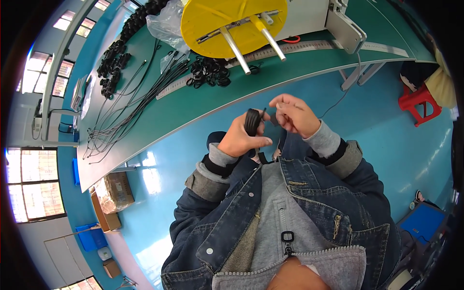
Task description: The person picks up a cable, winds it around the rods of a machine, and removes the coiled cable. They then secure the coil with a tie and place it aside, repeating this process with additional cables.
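Note:
In front of my chest, my left hand [240, 135] is closed round a coiled black cable [252, 122], with the thumb stretched along its lower side. A short dark end sticks out of the coil toward the right. Just beside it my right hand [297, 116] has its fingers curled together in a pinch. A small dark piece shows below those fingertips, but whether they grip it is hidden. Both hands are held over the floor, short of the table's near edge.
Ahead stands a green-topped table [290, 70] bearing a yellow winding disc [208, 24] with two metal rods jutting toward me. Loose black cables [140, 96], small black coils [210, 71] and a long steel ruler [309, 47] lie there. A red stool [420, 104] stands right.

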A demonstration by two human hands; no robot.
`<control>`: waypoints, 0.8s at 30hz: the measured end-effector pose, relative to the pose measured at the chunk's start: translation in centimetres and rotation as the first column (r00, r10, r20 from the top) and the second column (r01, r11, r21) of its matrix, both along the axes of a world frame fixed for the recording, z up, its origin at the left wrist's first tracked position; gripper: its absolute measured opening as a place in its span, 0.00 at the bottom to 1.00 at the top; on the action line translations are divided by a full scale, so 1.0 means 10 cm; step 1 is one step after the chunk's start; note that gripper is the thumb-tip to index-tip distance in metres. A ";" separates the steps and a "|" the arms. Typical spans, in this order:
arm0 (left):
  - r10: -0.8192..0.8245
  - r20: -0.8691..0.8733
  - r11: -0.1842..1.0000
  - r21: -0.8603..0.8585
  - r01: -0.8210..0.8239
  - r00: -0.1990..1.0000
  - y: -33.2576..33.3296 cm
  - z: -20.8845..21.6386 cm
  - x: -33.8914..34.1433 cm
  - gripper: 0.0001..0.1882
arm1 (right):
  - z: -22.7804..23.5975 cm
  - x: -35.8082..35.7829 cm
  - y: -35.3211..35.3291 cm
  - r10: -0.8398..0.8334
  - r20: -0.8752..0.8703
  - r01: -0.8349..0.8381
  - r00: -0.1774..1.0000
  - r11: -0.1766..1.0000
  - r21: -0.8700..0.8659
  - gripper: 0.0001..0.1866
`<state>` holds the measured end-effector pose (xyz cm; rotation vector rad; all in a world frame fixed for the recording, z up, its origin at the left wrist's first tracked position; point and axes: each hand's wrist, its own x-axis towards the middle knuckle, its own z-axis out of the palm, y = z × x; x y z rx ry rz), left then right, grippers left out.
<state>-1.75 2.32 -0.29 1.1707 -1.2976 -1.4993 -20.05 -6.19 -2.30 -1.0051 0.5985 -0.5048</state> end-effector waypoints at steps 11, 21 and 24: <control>-0.014 0.251 0.985 -0.163 0.057 0.968 0.00 -0.31 -0.05 0.28 | 0.25 0.32 0.35 -0.345 -0.390 -0.368 0.854 0.131 -0.920 0.24; -0.088 -0.514 0.912 0.303 0.277 0.853 -0.05 -0.19 0.09 0.20 | 0.34 0.26 -0.27 0.115 -0.298 -0.255 0.947 0.833 -0.490 0.24; -0.107 -0.548 0.901 0.298 0.314 0.830 -0.08 -0.21 0.08 0.20 | 0.30 0.34 -0.31 0.093 -0.375 -0.332 0.922 0.687 -0.646 0.25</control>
